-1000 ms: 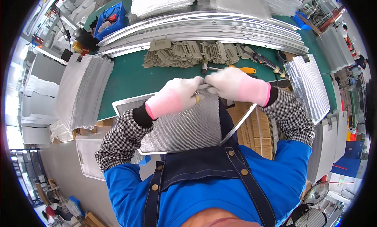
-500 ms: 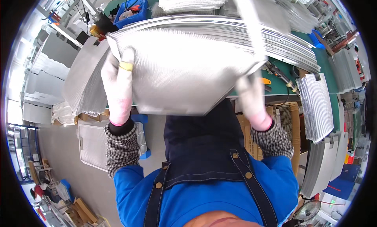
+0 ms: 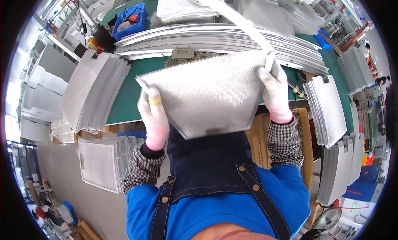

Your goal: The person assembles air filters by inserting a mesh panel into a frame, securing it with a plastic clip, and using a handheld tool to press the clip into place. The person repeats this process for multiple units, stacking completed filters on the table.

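Observation:
A silvery mesh panel [image 3: 211, 95] hangs tilted in front of my waist, its right side higher than its left. My left hand [image 3: 154, 115], in a white glove with a pink cuff and a yellow band on one finger, grips the panel's left edge. The right edge is held by my right hand [image 3: 275, 92], gloved the same way, with the thumb on the near face. From the upper right corner a long pale metal frame strip [image 3: 244, 26] runs up and to the left, away from the panel. The fingers behind the panel are hidden.
Stacked mesh panels stand at the left [image 3: 93, 92] and right [image 3: 326, 111] of the green table [image 3: 128, 103]. Long metal strips [image 3: 145, 43] lie across its back, near a blue bin [image 3: 130, 22]. Beyond the panel sits a beige block [image 3: 183, 53]. An open cardboard box [image 3: 306, 157] stands below.
The panel has tipped, its left side coming down and right while its right side rose. Both hands still hold it. The frame strip's far part has swung left.

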The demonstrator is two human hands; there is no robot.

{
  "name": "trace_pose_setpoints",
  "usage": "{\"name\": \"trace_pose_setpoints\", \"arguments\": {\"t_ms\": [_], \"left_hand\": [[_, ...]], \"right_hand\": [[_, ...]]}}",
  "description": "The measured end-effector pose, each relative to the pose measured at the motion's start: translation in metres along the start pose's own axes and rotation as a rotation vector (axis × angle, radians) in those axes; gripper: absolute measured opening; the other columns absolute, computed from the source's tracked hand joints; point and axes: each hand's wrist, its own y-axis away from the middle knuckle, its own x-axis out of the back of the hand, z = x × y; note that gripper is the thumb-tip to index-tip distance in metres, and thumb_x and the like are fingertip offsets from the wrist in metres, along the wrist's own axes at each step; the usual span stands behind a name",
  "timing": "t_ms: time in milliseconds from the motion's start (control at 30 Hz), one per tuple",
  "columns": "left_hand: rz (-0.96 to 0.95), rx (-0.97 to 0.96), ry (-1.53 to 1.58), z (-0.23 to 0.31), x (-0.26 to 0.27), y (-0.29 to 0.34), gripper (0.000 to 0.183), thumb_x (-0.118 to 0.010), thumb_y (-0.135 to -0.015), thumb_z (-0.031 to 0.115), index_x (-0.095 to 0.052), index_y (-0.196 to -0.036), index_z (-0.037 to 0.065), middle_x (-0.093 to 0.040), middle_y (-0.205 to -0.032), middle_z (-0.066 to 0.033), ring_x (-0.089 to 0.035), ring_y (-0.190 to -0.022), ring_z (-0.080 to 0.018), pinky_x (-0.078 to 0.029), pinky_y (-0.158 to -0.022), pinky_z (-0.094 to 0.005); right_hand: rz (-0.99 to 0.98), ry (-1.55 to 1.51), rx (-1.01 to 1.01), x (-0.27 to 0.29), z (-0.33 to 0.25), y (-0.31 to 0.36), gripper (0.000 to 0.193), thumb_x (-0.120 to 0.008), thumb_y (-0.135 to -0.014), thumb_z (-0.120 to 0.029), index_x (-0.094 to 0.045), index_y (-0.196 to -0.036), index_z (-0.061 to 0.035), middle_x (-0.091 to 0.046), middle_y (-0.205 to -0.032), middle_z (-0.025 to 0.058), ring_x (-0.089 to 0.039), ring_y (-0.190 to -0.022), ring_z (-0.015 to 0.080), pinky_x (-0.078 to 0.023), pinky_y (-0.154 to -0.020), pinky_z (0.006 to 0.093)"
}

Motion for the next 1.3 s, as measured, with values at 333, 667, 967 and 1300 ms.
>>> {"name": "trace_pose_setpoints", "arguments": {"t_ms": [333,667,967,1300], "left_hand": [[-0.145,-0.798,-0.742,0.038,-0.001,-0.071,0.069,-0.076,-0.081,0.001,-0.048,-0.145,0.001,-0.057,-0.137,-0.0187,-0.055,-0.129,-0.0337,-0.042,-0.110,-0.0428],[-0.889,-0.222,-0.677,0.027,-0.020,-0.084,0.028,-0.074,-0.087,0.017,-0.061,-0.103,-0.001,-0.067,-0.092,-0.0192,-0.067,-0.085,-0.0367,-0.052,-0.075,-0.0413],[-1.019,-0.290,-0.798,0.016,-0.009,-0.081,0.027,-0.070,-0.090,0.022,-0.063,-0.105,-0.001,-0.066,-0.096,-0.0186,-0.065,-0.093,-0.0383,-0.052,-0.081,-0.0449],[-1.158,-0.189,-0.503,0.013,-0.020,-0.079,0.032,-0.067,-0.093,0.019,-0.061,-0.116,-0.002,-0.068,-0.097,-0.0215,-0.066,-0.095,-0.0397,-0.053,-0.086,-0.0415]], "right_hand": [[-0.300,0.115,-0.380,-0.036,0.051,-0.030,0.028,-0.068,-0.096,-0.025,-0.065,-0.108,0.0008,-0.057,-0.086,-0.0013,-0.050,-0.080,0.0066,-0.043,-0.073,0.0238],[-0.597,0.381,-0.208,-0.059,0.033,-0.047,0.031,-0.069,-0.095,-0.022,-0.064,-0.113,0.0033,-0.065,-0.084,0.0040,-0.057,-0.078,0.0093,-0.048,-0.073,0.0265],[-0.973,0.623,-0.101,-0.009,0.013,-0.072,0.031,-0.067,-0.093,-0.019,-0.063,-0.117,0.0008,-0.068,-0.091,0.0143,-0.064,-0.076,0.0200,-0.052,-0.073,0.0329],[-1.069,0.921,0.128,-0.027,-0.003,-0.054,0.041,-0.066,-0.092,-0.029,-0.060,-0.122,-0.0012,-0.065,-0.111,0.0195,-0.065,-0.109,0.0362,-0.052,-0.094,0.0432]]}}
